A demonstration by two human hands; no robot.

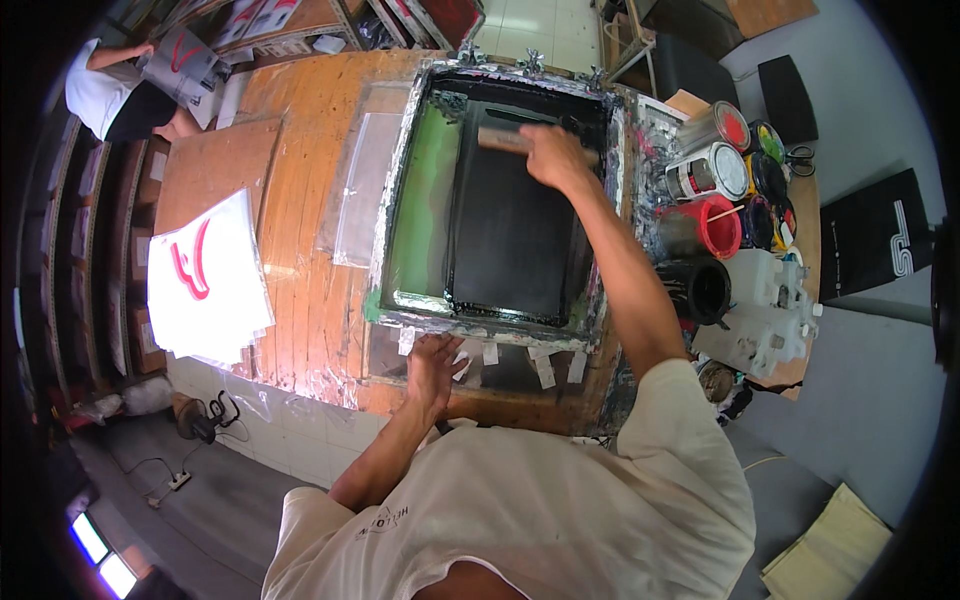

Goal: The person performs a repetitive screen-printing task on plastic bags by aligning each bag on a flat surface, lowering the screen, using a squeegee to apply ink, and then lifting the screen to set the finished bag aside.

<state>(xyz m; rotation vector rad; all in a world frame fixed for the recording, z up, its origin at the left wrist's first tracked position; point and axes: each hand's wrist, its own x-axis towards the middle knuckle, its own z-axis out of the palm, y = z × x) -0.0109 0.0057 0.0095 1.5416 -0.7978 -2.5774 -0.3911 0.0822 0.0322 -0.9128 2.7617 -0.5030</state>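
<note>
The right hand (553, 155) grips the stiff wooden-handled squeegee (505, 140) across its handle; the left hand (432, 362) presses flat, steadying the rigid ink-slick metal-framed printing screen (500, 240).

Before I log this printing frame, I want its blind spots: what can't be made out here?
- Head view: the squeegee is half covered by the right hand.
- What lies under the screen frame is hidden by its black mesh.
- The left hand covers part of the near edge.
- Ink cans: contents too small.
</note>
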